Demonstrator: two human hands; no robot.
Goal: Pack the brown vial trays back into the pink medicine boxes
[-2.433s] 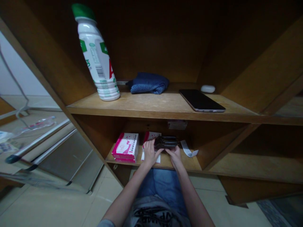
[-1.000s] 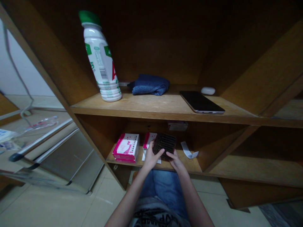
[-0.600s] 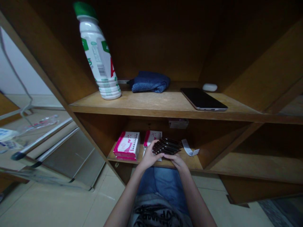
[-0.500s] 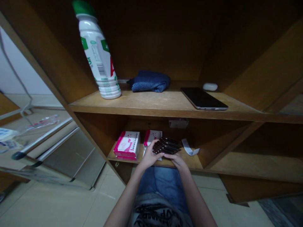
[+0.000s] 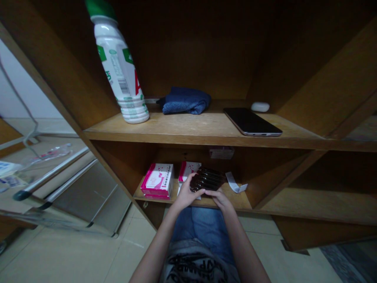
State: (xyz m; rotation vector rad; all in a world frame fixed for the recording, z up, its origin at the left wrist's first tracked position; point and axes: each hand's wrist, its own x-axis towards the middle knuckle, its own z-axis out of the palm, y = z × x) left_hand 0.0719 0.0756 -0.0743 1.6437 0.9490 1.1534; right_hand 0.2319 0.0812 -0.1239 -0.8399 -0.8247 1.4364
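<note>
Though clamped from both sides, hands close together – left hand (image 5: pixel 185 195) on its left end, right hand (image 5: pixel 220 200) under its front edge – dark ribbed blister pack (image 5: pixel 207 179) just over front edge of lower shelf (image 5: pixel 237 200), overlapping 2nd pink med box (image 5: pixel 188 171). 1st pink med box (image 5: pixel 157 181) further left, white paper strip (image 5: pixel 235 182) just right. Upper shelf (image 5: pixel 188 131): white bottle (image 5: pixel 119 70), blue cloth (image 5: pixel 184 101), phone (image 5: pixel 251 122), earbud case (image 5: pixel 260 107).

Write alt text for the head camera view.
The left hand and right hand hold a dark ribbed pack just above a wooden shelf, beside two pink-and-white boxes. On the shelf above are a tilted white bottle, a blue cloth and a dark phone.
</note>
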